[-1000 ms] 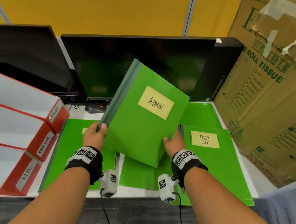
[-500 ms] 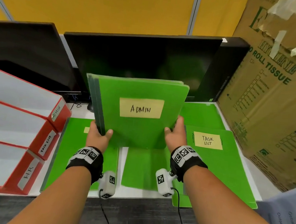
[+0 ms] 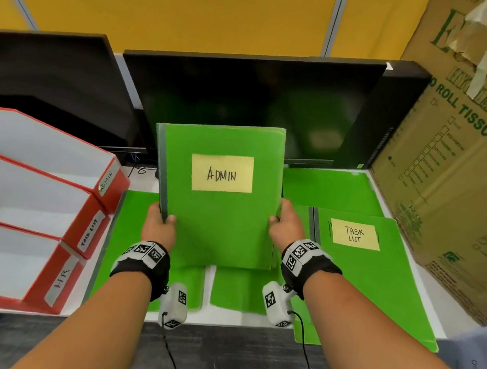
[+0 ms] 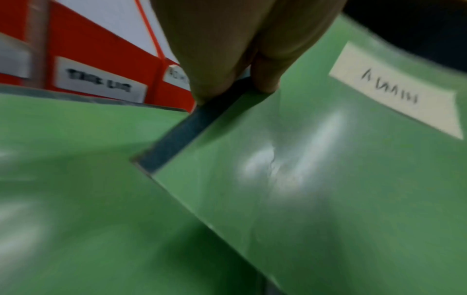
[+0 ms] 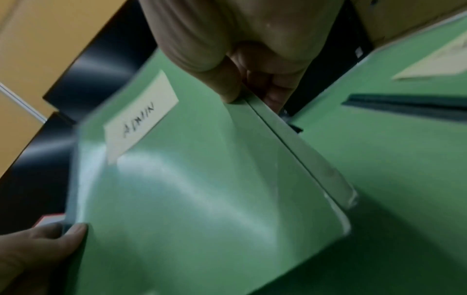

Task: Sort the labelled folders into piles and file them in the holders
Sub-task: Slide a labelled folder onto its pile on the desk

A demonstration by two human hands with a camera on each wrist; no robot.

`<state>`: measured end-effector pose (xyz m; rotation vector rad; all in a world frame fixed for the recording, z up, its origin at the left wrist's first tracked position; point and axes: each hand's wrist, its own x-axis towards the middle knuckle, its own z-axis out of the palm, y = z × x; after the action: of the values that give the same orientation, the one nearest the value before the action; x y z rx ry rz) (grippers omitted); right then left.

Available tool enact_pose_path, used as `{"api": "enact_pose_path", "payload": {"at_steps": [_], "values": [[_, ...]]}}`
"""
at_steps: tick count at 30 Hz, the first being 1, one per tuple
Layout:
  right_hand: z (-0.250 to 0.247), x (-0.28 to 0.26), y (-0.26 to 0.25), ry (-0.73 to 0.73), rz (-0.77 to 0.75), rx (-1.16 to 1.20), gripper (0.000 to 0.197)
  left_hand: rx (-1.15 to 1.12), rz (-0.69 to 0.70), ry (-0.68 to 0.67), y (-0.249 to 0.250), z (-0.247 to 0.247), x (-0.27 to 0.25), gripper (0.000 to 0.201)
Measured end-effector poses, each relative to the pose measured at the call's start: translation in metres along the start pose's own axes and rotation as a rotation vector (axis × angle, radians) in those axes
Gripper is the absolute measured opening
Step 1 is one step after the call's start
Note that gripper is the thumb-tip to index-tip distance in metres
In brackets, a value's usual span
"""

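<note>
I hold a stack of green folders [image 3: 218, 211] upright above the desk; the front one bears a yellow note reading ADMIN [image 3: 221, 173]. My left hand [image 3: 161, 223] grips its left spine edge, thumb on the front cover [image 4: 303, 159]. My right hand [image 3: 284, 224] grips the right edge [image 5: 202, 189], thumb in front and fingers behind. A green folder labelled TASK LIST [image 3: 378, 264] lies flat at the right. More green folders [image 3: 132, 232] lie flat under the left hand. Three red holders [image 3: 82, 221] stand at the left, labelled ADMIN, TASK LIST and HR.
Two dark monitors [image 3: 245, 100] stand behind the folders. A large cardboard box [image 3: 465, 147] leans at the right edge of the desk. A further green folder [image 3: 331, 190] lies behind the TASK LIST one. Cables hang from the wrist cameras over the desk's front edge.
The ADMIN stack was tilted a second ago, was then turned level, and now stands upright and narrower between both hands, a little lower over the desk.
</note>
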<state>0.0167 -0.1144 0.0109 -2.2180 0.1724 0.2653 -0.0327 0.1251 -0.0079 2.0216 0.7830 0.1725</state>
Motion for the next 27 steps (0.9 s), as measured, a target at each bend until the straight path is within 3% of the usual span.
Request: {"api": "enact_pose_path", "payload": {"at_steps": [8,13,19,27], "values": [[0.075,-0.013,0.0,-0.216,-0.014,-0.134,0.061,0.165,-0.16,0.006,-0.066,-0.045,0.02,0.05],[0.111,-0.017,-0.013,-0.244,0.005,-0.004,0.079,0.172,-0.191,0.098,-0.101,-0.073,0.033,0.047],[0.137,-0.016,-0.019,-0.324,-0.071,-0.197,0.061,0.218,-0.231,0.036,-0.12,-0.087,0.047,0.036],[0.146,-0.014,-0.018,-0.437,-0.046,-0.33,0.068,0.336,-0.192,-0.051,-0.137,-0.084,0.062,0.057]]}}
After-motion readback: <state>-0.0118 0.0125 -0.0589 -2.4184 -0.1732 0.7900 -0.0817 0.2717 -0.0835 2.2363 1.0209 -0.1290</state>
